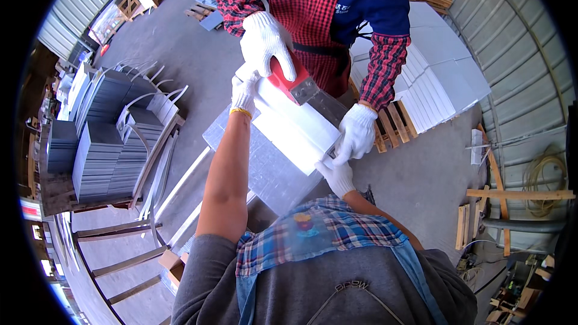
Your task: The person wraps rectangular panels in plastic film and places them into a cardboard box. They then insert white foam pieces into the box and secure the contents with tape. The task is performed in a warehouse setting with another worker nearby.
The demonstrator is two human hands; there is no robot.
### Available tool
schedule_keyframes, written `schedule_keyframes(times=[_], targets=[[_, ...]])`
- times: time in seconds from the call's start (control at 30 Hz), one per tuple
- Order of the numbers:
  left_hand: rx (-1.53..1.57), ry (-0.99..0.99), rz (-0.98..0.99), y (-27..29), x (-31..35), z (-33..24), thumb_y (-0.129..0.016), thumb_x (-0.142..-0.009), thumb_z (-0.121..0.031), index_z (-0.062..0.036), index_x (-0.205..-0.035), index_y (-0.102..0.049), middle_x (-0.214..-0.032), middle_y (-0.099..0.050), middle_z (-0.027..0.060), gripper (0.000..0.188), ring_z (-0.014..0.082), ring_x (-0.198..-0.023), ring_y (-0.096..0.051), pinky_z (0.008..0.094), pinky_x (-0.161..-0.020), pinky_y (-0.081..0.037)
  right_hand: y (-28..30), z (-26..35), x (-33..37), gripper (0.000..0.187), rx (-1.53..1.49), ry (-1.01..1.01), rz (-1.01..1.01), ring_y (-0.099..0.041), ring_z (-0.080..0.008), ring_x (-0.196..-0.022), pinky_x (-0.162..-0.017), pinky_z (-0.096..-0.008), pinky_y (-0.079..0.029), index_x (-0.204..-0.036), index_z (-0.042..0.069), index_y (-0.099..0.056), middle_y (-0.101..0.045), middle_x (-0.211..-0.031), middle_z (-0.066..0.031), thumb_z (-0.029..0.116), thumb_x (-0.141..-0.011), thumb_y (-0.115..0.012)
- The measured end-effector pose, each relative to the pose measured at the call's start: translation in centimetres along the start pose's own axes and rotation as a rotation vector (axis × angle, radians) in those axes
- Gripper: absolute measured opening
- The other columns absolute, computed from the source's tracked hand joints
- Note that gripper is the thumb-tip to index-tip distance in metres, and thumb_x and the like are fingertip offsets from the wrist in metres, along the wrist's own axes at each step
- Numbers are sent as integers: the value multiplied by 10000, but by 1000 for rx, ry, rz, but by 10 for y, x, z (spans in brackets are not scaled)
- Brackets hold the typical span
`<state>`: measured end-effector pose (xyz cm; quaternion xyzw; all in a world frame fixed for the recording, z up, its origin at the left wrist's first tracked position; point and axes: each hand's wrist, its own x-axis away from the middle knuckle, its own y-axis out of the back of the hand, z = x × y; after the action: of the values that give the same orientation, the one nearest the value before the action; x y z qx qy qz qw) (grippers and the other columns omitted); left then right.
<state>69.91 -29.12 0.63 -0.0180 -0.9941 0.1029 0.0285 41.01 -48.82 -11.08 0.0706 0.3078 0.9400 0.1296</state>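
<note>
A long white-wrapped package (295, 135) lies on a grey slab-like worktop (265, 174) in front of me. My left hand (244, 91), in a white knitted glove, is closed on its far left end; the fingertips are partly hidden by the co-worker's glove. At the near right corner my right hand (337, 174), gloved too, grips the package close to the co-worker's gloved hand (356, 132). The co-worker's other gloved hand (265, 42) holds a red tool with a grey metal plate (286, 81), which looks like a tape dispenser, over the package's far side.
A person in a red checked apron (307, 18) stands opposite. Grey slabs (111, 138) are stacked with pale straps at left, and white stacked boxes or slabs (433, 84) rest on a wooden pallet (394, 126) at right. A metal frame with crossbars (126, 262) lies lower left.
</note>
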Motion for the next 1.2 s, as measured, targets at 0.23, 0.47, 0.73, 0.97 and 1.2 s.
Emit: schedule_keyframes(times=[0.23,0.47,0.73,0.97,1.2], targets=[[23,34,-85,16,-32,37,-736,-866,-117,18,-1275,-486,-1160,-636,119,498,218,-989,-660,356,-825,-568,37,21,29,299,-453,-230,-69,-658,-180,-897,-828,-310,-525,-1210,-45,-625,-692,-991,-129,166,-1000,-598],[44,-36,-115,18,-25,29,-741,-847,-79,33,-1211,-624,-1086,-696,113,397,207,-949,-681,340,-826,-560,63,87,12,214,-804,47,-168,-622,-131,-846,-832,-289,-503,-1131,2,-613,-652,-929,-52,155,-1044,-490],[59,-6,-7,12,-28,28,-695,-925,-187,-1,-1229,-568,-1156,-649,93,379,183,-949,-662,319,-807,-545,68,29,-5,404,-269,-6,-7,-679,-233,-1020,-859,-344,-535,-1249,2,-588,-702,-1100,-152,255,-949,-687],[-214,-94,-232,11,-23,39,-554,-1020,-367,0,-1196,-576,-1080,-638,82,408,151,-933,-591,305,-837,-494,60,83,-25,1153,-184,257,-152,-522,-408,-1312,-1068,-450,-451,-1561,62,-234,-478,-1465,-258,445,-695,-892],[-85,-65,-310,-3,-9,33,-494,-1052,-355,-17,-1225,-552,-1060,-609,72,384,150,-946,-574,323,-848,-501,35,78,-32,1020,-185,239,-288,-618,-364,-1169,-968,-442,-512,-1464,61,-335,-578,-1302,-239,346,-673,-912]])
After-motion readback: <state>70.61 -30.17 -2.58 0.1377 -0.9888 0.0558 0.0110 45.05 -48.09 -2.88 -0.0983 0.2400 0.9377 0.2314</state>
